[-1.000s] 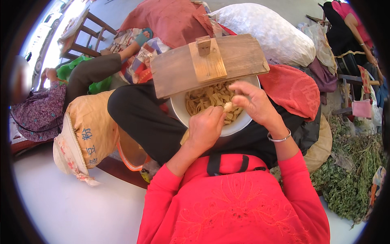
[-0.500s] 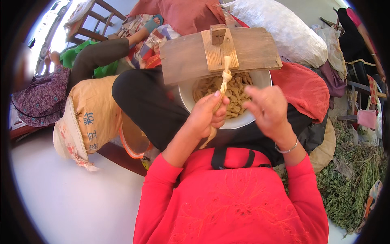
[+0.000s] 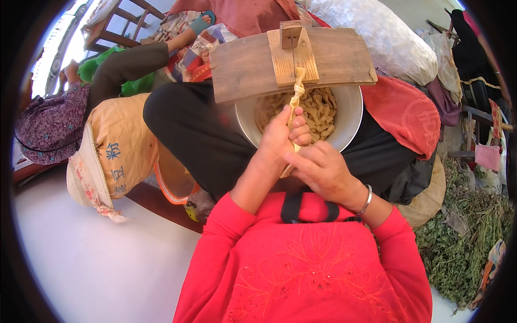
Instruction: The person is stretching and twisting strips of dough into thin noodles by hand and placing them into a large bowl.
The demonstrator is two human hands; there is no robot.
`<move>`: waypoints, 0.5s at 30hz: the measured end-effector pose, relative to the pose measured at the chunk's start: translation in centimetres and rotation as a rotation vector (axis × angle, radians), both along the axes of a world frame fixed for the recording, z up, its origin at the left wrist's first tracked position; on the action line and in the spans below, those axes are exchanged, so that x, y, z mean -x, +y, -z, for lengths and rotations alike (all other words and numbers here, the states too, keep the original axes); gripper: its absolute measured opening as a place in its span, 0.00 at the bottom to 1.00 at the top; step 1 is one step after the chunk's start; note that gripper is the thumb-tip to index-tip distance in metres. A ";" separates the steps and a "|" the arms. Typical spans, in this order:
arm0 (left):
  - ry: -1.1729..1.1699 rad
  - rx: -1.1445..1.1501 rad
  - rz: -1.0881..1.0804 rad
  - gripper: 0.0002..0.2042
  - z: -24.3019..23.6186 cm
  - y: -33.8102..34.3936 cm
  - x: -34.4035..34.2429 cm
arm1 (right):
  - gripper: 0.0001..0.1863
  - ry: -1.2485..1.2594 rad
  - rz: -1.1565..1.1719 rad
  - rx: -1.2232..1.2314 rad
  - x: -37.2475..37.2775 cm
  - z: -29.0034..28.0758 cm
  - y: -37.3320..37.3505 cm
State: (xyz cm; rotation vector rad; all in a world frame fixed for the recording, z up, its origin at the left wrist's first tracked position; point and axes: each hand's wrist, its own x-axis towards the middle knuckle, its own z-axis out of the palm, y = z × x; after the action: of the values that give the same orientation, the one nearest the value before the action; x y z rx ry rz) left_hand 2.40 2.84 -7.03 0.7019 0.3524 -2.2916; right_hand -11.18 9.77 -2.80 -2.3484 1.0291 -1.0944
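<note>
A pale tan, knotted strip [image 3: 297,92], soft-looking and twisted, runs up from my hands to the wooden block. My left hand [image 3: 284,130] is closed round its middle, just below the knot. Lower down, my right hand [image 3: 319,166] pinches the same strip near its tail end. Beyond them a wooden board [image 3: 344,56] lies across the far side of a white metal basin [image 3: 353,116]. On the board sits a lighter wooden block [image 3: 306,54] with an upright peg and a slit. Many similar knotted tan pieces [image 3: 318,116] fill the basin, partly hidden by board and hands.
A red towel [image 3: 401,116] drapes over my right knee. To the left stand a tan sack [image 3: 121,142] with a hat [image 3: 89,172] and an orange-rimmed bucket [image 3: 175,185]. Dried green plants [image 3: 458,242] lie at right. Another person's leg [image 3: 129,64] stretches at upper left.
My right hand has come down and left from beside the basin and now grips the strip below my left hand. The left hand has shifted slightly.
</note>
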 end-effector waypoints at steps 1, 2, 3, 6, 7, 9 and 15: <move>0.035 0.013 -0.015 0.15 0.1 -0.1 -0.1 | 0.23 0.011 0.032 0.013 0.5 0.4 -0.1; 0.002 0.012 -0.014 0.15 0.1 0.0 0.0 | 0.23 0.021 0.062 0.026 0.7 0.6 -0.3; -0.031 0.010 -0.012 0.15 -0.4 0.2 0.4 | 0.23 0.027 0.075 0.047 0.8 0.7 -0.5; 0.034 -0.003 -0.015 0.15 -0.1 0.1 0.4 | 0.23 0.035 0.044 0.092 0.9 1.1 -0.7; 0.081 -0.009 -0.021 0.15 0.1 0.1 0.3 | 0.21 0.038 0.025 0.043 1.0 1.1 -0.6; 0.058 -0.030 -0.001 0.15 0.4 0.3 0.1 | 0.18 0.045 -0.008 -0.055 1.1 1.0 -0.1; -0.177 0.111 0.022 0.14 0.6 1.0 1.1 | 0.04 -0.494 0.106 -0.675 0.2 1.4 0.3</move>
State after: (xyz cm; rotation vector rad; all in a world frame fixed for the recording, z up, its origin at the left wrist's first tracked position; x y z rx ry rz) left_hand 1.30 3.86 -7.65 0.8475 0.1339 -2.2299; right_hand -11.41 10.06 -4.25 -1.4214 1.1089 -1.0681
